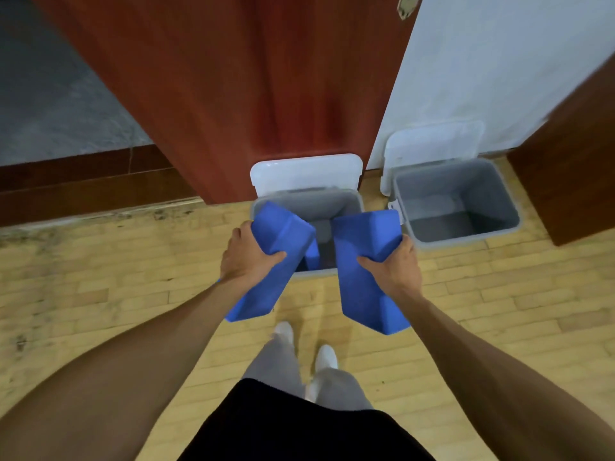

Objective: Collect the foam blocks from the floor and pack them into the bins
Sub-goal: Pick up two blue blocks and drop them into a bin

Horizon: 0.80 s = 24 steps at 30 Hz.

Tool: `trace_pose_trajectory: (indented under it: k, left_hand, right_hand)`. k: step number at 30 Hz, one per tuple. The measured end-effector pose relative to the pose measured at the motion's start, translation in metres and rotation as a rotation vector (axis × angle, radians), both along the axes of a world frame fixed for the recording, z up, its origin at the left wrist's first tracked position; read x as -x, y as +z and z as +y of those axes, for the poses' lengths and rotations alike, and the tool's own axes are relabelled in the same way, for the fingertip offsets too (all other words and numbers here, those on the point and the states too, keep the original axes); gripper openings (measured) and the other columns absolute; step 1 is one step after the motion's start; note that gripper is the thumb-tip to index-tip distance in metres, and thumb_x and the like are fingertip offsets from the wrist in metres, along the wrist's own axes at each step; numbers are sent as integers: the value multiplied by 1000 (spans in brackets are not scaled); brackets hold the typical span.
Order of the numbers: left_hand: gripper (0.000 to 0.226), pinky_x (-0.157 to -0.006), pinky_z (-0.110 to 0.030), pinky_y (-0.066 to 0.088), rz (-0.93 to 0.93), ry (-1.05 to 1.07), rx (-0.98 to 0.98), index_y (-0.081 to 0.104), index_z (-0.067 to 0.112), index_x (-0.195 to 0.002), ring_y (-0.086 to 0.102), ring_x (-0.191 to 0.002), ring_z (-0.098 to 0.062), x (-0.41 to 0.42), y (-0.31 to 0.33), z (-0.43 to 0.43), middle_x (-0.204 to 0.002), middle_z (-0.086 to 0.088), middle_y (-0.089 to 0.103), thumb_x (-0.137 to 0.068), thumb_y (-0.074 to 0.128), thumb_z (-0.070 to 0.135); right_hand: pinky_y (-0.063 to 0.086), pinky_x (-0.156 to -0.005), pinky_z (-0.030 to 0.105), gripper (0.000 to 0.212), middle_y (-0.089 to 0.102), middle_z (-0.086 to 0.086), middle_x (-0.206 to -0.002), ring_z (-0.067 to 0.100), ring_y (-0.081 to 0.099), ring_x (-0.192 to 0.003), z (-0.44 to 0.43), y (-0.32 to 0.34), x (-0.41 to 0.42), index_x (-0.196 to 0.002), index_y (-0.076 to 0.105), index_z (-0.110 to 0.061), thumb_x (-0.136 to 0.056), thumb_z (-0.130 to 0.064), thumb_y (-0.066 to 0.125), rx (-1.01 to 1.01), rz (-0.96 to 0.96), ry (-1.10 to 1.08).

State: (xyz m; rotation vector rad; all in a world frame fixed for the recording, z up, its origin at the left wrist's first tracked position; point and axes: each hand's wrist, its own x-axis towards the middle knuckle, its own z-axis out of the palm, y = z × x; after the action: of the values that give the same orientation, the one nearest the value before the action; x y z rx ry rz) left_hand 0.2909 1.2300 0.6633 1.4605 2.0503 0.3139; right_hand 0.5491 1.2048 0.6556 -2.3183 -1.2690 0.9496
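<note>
Two blocks are hanging over the near rim of the left bin [332, 198]. My left hand [247, 258] is gripping the left block [271, 237], my right hand [394, 268] the right block [361, 247], fingers curled round each.

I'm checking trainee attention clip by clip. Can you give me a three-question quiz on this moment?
1. True or false: the left hand grips the left block and the right hand grips the right block.
2. Both blocks are held at: A) the left bin B) the right bin C) the doorway.
3. Fill in: the left bin's lid is ____.
Key: 1 true; 2 A; 3 open.
</note>
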Motion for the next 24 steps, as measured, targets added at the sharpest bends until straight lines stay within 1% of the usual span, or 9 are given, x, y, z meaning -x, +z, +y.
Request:
trace_pose_trajectory:
  k: [2, 5, 8, 11, 14, 17, 21, 24]
  left_hand:
    - [88, -91, -46, 48, 8, -20, 11, 35, 16, -138, 51, -116, -30, -4, -15, 42, -132, -7, 45, -68, 77, 49]
    - [85, -91, -46, 48, 32, -79, 55, 35, 22, -138, 51, -116, -31, -9, -60, 108, -133, -6, 42, -68, 73, 53]
    - [80, -92, -45, 48, 5, -147, 94, 40, 23, -132, 50, -118, -28, -18, -126, 172, -133, -2, 41, -67, 73, 57]
    - [80, -93, -45, 47, 5, -149, 125, 42, 22, -132, 47, -121, -27, -35, -197, 221, -133, -2, 42, -68, 70, 61]
    - [80, -98, -43, 44, 1, -102, 168, 44, 18, -132, 46, -124, -30, -61, -270, 260, -131, -6, 44, -69, 69, 61]
    - [79, -98, -42, 40, 25, -28, 209, 46, 10, -129, 45, -125, -32, -92, -348, 296, -132, -10, 42, -72, 69, 60]
    - [73, -95, -43, 42, 49, -6, 243, 48, 7, -123, 47, -121, -32, -132, -439, 316, -127, -10, 42, -73, 70, 55]
    - [68, -88, -42, 47, 19, -49, 303, 50, 10, -121, 52, -114, -30, -151, -497, 319, -123, -7, 42, -73, 70, 54]
  right_hand:
    - [47, -92, 46, 95, 41, 10, -138, 31, 49, -123, 33, -10, 1, -142, 27, -8, -72, -45, 79, 21, -12, 1]
    - [46, -90, 43, 95, 42, 8, -139, 29, 50, -122, 85, -46, 0, -142, 27, -9, -71, -47, 78, 61, -67, 16]
    - [45, -90, 42, 96, 42, 6, -140, 29, 49, -124, 140, -101, -4, -142, 28, -9, -71, -51, 77, 76, -76, -27]
    - [43, -94, 43, 95, 42, 8, -140, 30, 47, -126, 189, -165, -14, -141, 30, -8, -71, -51, 76, 87, -67, -111]
    - [41, -97, 42, 91, 41, 11, -138, 30, 44, -127, 228, -239, -22, -140, 31, -5, -73, -46, 77, 92, -36, -140]
    - [39, -97, 43, 86, 41, 14, -135, 33, 43, -125, 261, -321, -28, -137, 31, -3, -76, -45, 75, 55, -4, -195]
    - [32, -103, 40, 92, 38, 17, -139, 33, 38, -130, 277, -414, -36, -144, 23, -3, -78, -41, 73, 87, 16, -189]
    - [33, -105, 41, 100, 36, 16, -140, 34, 36, -131, 284, -469, -40, -148, 18, -4, -75, -44, 75, 154, 19, -127]
